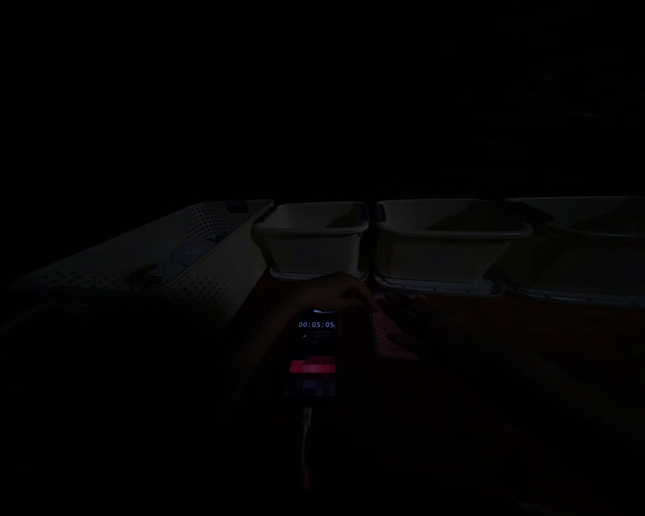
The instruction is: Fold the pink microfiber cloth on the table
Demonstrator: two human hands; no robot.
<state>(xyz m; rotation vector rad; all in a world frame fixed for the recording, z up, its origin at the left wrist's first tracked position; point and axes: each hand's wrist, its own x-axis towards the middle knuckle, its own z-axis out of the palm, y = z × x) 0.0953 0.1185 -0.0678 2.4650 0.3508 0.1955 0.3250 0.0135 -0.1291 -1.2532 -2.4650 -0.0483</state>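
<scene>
The scene is very dark, so outlines are faint. A pink patterned piece, seemingly a folded cloth [381, 326], lies on the brown surface in front of the tubs. My left hand [338, 290] arches over the top of a lit phone [314, 347], its fingertips reaching the cloth's upper left corner. Whether those fingers pinch the corner is lost in shadow. From the right, my right hand [416, 322] rests on the cloth with its fingers stretched out and apart. Timer digits reading 00:05:05 glow on the phone.
A white cable [305, 437] runs from the phone's lower end. At left stands a perforated pale basket [236, 258] with dim items inside. Three pale tubs stand in a row behind my hands: a left tub [314, 247], a middle tub [435, 254] and a right tub [585, 265].
</scene>
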